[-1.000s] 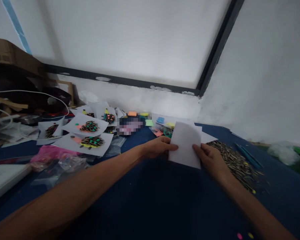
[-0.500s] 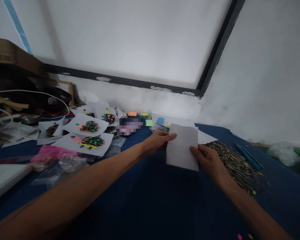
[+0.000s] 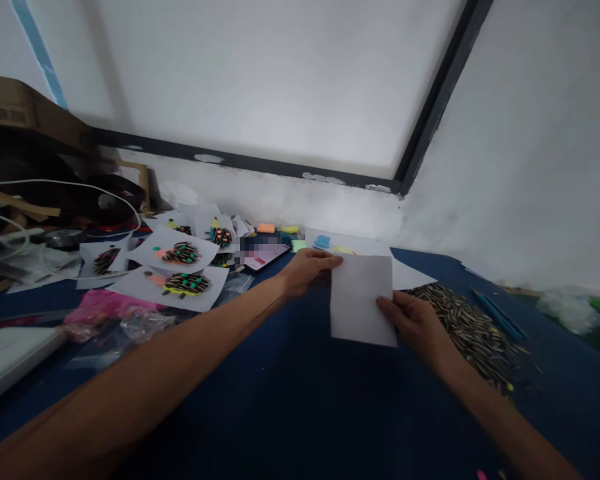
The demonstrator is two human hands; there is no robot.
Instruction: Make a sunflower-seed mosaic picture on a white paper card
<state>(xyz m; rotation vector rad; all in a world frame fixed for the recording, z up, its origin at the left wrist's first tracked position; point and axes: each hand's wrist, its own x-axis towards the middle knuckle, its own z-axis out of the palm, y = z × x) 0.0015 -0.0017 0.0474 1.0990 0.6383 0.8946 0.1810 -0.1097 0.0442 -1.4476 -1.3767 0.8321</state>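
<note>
A blank white sheet of paper [image 3: 361, 303] is held up above the blue table between my two hands. My left hand [image 3: 310, 270] pinches its upper left corner between thumb and fingers. At the right edge, my right hand [image 3: 414, 320] grips it with the thumb on the near face. Just beyond my right hand lies a heap of dark striped seeds [image 3: 473, 333]. Behind the sheet, another white paper [image 3: 413, 273] and a blue piece of clay [image 3: 322, 241] lie partly hidden.
Papers bearing hedgehog figures made of seeds [image 3: 183, 283] spread at the left. A phone [image 3: 266, 255] lies near the wall, beside an orange block [image 3: 266, 228]. Clear plastic bags [image 3: 145, 327], a white box [image 3: 17, 360] and blue tweezers-like tools [image 3: 500, 313] are on the table.
The sheet has shifted slightly left and down, and its tilt has changed a little. My left hand has moved slightly left and up at the corner. Both hands still hold it.
</note>
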